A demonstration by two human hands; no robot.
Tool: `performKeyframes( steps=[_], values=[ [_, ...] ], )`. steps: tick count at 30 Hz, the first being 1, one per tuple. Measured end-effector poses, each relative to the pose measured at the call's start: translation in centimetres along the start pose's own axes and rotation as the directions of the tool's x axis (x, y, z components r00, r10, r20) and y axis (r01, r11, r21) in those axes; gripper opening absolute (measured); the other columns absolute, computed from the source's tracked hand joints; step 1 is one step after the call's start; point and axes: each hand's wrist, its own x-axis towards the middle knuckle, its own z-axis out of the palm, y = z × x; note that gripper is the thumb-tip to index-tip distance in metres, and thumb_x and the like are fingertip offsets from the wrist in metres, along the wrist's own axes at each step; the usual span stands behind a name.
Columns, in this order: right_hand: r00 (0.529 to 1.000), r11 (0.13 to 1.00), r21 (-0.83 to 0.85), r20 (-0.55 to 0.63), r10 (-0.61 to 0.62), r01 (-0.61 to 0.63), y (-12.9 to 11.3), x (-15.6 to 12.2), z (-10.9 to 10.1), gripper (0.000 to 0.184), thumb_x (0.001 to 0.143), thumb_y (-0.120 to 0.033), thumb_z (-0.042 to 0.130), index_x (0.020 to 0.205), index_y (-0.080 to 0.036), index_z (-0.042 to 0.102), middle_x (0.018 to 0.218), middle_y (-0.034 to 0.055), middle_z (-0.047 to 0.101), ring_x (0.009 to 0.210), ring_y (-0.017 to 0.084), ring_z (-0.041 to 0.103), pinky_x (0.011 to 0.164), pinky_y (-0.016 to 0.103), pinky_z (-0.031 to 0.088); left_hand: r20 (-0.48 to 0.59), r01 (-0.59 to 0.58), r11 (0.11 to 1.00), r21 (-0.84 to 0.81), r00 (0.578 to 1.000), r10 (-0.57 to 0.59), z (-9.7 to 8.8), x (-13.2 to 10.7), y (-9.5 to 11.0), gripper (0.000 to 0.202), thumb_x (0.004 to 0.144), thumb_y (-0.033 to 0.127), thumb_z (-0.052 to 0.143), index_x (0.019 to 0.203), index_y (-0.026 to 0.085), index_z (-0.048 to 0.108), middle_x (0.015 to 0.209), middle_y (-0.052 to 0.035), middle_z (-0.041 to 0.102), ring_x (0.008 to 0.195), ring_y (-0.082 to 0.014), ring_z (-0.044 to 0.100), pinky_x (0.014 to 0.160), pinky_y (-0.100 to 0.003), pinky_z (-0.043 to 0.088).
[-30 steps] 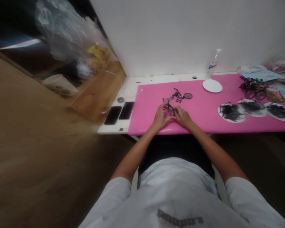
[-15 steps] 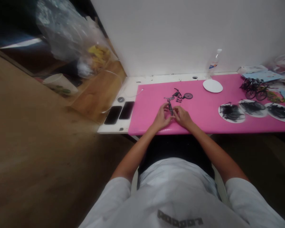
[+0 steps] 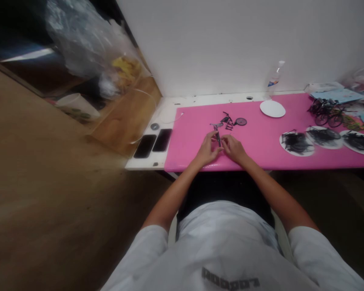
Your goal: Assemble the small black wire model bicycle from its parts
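My left hand point(image 3: 206, 150) and my right hand point(image 3: 234, 148) meet over the near edge of a pink mat point(image 3: 261, 139). Both pinch a small dark toy bicycle part point(image 3: 218, 136), a wheel with a thin frame standing up between my fingertips. Just beyond my hands lie loose black bicycle pieces point(image 3: 227, 121) and a separate small wheel point(image 3: 241, 121).
Two dark phones point(image 3: 153, 142) lie on the white desk left of the mat. A white disc point(image 3: 272, 108) and a plastic bottle point(image 3: 273, 79) stand at the back. Three white plates with black parts point(image 3: 326, 139) and assembled toy bicycles point(image 3: 326, 113) are at the right. Plastic bags point(image 3: 91, 48) pile up at the left.
The wheel part between my fingers has turned from face-on to edge-on. My hands stay in the same place.
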Motion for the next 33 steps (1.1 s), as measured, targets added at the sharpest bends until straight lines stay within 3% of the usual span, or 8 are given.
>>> performKeyframes(
  steps=[6, 14, 27, 33],
  values=[
    [1.000, 1.000, 0.007, -0.013, -0.008, 0.008, 0.2, 0.0, 0.1, 0.032, 0.113, -0.041, 0.048, 0.124, -0.021, 0.070, 0.116, 0.0166, 0.079, 0.100, 0.029, 0.075, 0.087, 0.042, 0.063, 0.017, -0.009, 0.999, 0.045, 1.000, 0.008, -0.2, -0.1, 0.1, 0.080, 0.106, 0.068, 0.063, 0.166, 0.023, 0.034, 0.151, -0.0205, 0.055, 0.130, -0.0320, 0.064, 0.112, -0.056, 0.060],
    [0.999, 0.999, 0.013, -0.037, -0.034, 0.034, 0.3, 0.0, 0.1, 0.036, 0.116, -0.045, 0.045, 0.123, -0.021, 0.071, 0.114, 0.0166, 0.080, 0.099, 0.028, 0.076, 0.091, 0.042, 0.063, 0.018, 0.027, 0.998, 0.049, 0.999, -0.028, -0.2, -0.3, 0.1, 0.079, 0.106, 0.065, 0.065, 0.166, 0.024, 0.035, 0.150, -0.0198, 0.057, 0.104, -0.0248, 0.068, 0.101, -0.050, 0.063],
    [1.000, 0.999, -0.034, 0.019, -0.006, 0.007, 0.5, -0.1, 0.2, 0.036, 0.117, -0.041, 0.040, 0.129, -0.020, 0.067, 0.119, 0.0166, 0.079, 0.105, 0.029, 0.077, 0.085, 0.038, 0.062, 0.029, 0.007, 0.997, 0.072, 1.000, -0.009, -0.3, -0.2, 0.5, 0.078, 0.108, 0.065, 0.062, 0.166, 0.019, 0.037, 0.151, -0.0225, 0.057, 0.124, -0.0306, 0.066, 0.110, -0.053, 0.059],
    [0.993, 0.994, -0.032, -0.059, -0.104, 0.102, 0.7, -0.1, 0.3, 0.036, 0.118, -0.043, 0.041, 0.125, -0.019, 0.068, 0.112, 0.0154, 0.080, 0.098, 0.026, 0.077, 0.082, 0.036, 0.061, 0.055, 0.002, 0.992, 0.123, 0.998, -0.009, -0.7, 0.0, 1.1, 0.077, 0.109, 0.060, 0.061, 0.166, 0.015, 0.035, 0.157, -0.0270, 0.055, 0.142, -0.0349, 0.060, 0.115, -0.055, 0.056]
  ],
)
